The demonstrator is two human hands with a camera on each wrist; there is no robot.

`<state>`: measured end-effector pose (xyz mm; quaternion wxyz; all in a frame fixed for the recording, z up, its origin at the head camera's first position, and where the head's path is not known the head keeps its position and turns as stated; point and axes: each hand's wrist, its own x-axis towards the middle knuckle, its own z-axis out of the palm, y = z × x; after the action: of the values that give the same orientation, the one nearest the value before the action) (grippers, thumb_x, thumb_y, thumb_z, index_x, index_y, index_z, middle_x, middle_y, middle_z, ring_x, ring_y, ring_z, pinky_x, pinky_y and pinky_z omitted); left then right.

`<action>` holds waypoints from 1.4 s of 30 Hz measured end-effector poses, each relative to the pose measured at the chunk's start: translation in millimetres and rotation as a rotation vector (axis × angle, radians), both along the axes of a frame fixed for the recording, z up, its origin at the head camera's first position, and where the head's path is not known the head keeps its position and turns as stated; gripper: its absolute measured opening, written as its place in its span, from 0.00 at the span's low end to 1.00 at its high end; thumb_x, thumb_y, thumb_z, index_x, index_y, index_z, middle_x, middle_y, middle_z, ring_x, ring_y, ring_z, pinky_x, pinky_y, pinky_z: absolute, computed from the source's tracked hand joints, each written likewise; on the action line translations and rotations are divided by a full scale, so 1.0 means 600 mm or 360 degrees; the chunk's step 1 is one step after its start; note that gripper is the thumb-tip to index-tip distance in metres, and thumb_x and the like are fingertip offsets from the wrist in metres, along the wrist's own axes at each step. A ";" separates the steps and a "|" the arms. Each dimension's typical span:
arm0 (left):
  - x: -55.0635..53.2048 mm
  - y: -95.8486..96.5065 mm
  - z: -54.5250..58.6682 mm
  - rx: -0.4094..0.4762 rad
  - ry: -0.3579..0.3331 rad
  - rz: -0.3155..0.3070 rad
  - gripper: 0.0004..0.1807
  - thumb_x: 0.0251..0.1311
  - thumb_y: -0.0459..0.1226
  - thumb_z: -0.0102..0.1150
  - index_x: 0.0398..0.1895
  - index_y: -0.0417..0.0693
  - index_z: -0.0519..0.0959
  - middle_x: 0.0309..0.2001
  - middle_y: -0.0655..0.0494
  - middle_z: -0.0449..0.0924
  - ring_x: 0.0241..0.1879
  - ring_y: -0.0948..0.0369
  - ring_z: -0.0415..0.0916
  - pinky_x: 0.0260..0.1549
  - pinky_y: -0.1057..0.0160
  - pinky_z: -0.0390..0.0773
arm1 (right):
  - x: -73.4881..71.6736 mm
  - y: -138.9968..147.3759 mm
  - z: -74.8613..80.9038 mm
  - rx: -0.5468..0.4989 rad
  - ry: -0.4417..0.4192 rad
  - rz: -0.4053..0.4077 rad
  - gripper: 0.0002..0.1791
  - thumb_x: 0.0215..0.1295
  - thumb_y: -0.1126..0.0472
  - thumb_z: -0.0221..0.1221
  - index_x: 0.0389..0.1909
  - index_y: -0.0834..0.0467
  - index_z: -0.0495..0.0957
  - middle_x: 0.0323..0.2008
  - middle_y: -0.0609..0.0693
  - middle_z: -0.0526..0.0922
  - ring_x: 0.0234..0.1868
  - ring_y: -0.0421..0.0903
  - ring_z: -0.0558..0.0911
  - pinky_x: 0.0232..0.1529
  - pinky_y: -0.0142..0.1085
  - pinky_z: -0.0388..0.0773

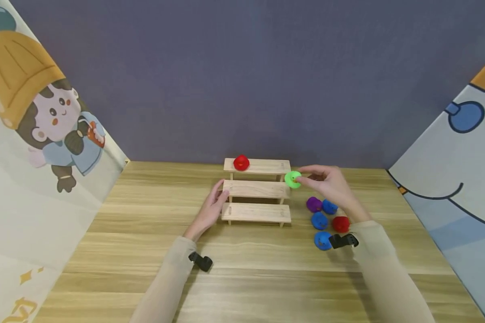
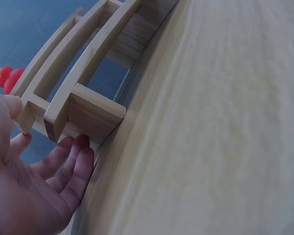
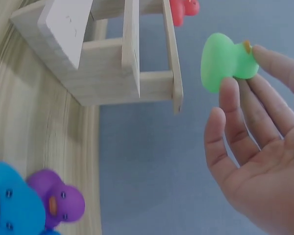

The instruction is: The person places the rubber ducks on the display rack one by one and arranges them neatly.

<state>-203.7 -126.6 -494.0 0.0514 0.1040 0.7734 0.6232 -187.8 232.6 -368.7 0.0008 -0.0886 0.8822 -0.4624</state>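
In the head view, the right hand [image 1: 327, 181] pinches a green duck [image 1: 292, 179], which lies just left of its fingertips, by the right end of a wooden rack [image 1: 256, 189] whose planks run left to right; a red duck [image 1: 241, 163] sits toward the top plank's [image 1: 268, 166] left end. The left hand [image 1: 210, 208], farther from the green duck, is at the rack's opposite end. In the left wrist view, its bent fingers [image 2: 82, 169] appear to touch the rack's side; whether they grip it cannot be told. In the right wrist view, thumb and fingers grasp the green duck's head, its broad base facing the top plank across a gap.
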 end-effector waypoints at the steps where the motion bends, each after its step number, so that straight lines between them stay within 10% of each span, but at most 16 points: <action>1: 0.000 -0.001 -0.001 0.0008 0.0002 -0.0002 0.34 0.86 0.44 0.44 0.87 0.44 0.50 0.68 0.28 0.74 0.70 0.37 0.73 0.73 0.38 0.69 | -0.004 -0.005 -0.001 -0.0010 0.0009 0.0003 0.22 0.71 0.45 0.70 0.59 0.52 0.87 0.49 0.51 0.91 0.38 0.40 0.86 0.35 0.33 0.80; 42: 0.000 -0.003 0.000 0.0012 -0.0008 -0.0023 0.34 0.87 0.43 0.43 0.87 0.43 0.50 0.70 0.26 0.72 0.71 0.34 0.71 0.73 0.36 0.68 | -0.103 -0.145 -0.009 -0.0182 0.0005 0.0018 0.22 0.70 0.49 0.71 0.60 0.55 0.87 0.55 0.55 0.90 0.48 0.57 0.90 0.38 0.36 0.84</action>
<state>-203.7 -128.2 -494.1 0.0573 0.1082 0.7701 0.6260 -249.6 145.7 -374.2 -0.0031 -0.0942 0.8539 -0.5118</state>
